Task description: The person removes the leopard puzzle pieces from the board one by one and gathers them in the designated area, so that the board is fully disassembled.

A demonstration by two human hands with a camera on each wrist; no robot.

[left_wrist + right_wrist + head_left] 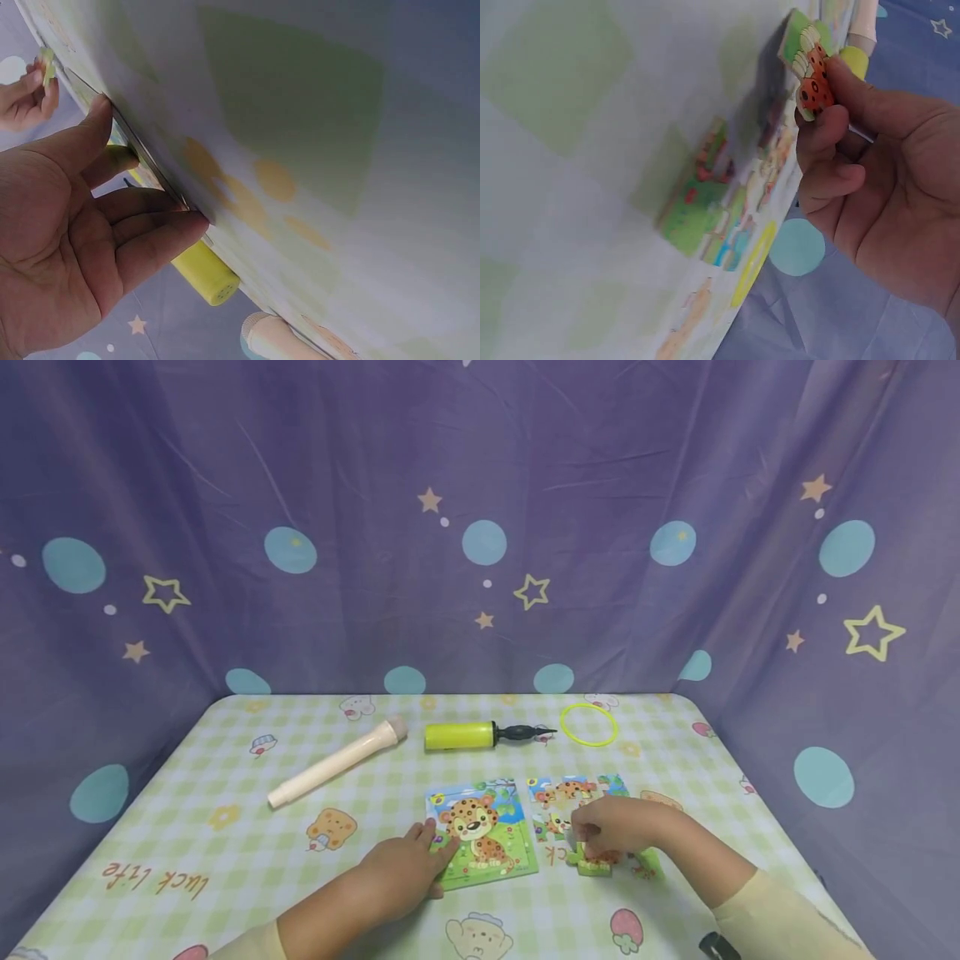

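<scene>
The worktop [225, 760], covered in a pale green checked cloth with cartoon prints, carries a cream tube [336, 762], a yellow hand pump [461, 735] and a thin yellow ring [589, 725] along its far side, well apart from the work. Nearer the person lies the leopard picture board [483, 831], flat, and just to its right a loose cluster of puzzle pieces [566, 795], some partly hidden under the right hand. The left hand [405, 868] rests at the board's near-left corner, fingers fairly straight and pressed against its edge rather than wrapped round anything. The right hand [618, 827] pinches one puzzle piece [808, 71], orange with dark spots and a green margin, between thumb and fingertips, lifted clear of the cloth in the right wrist view. To do this well, I judge the left hand should pin the board flat, while the right turns the piece until its spotted pattern matches the picture, then lowers it level, not edge-first. A light fingertip grip near the rim leaves the tabs free.
</scene>
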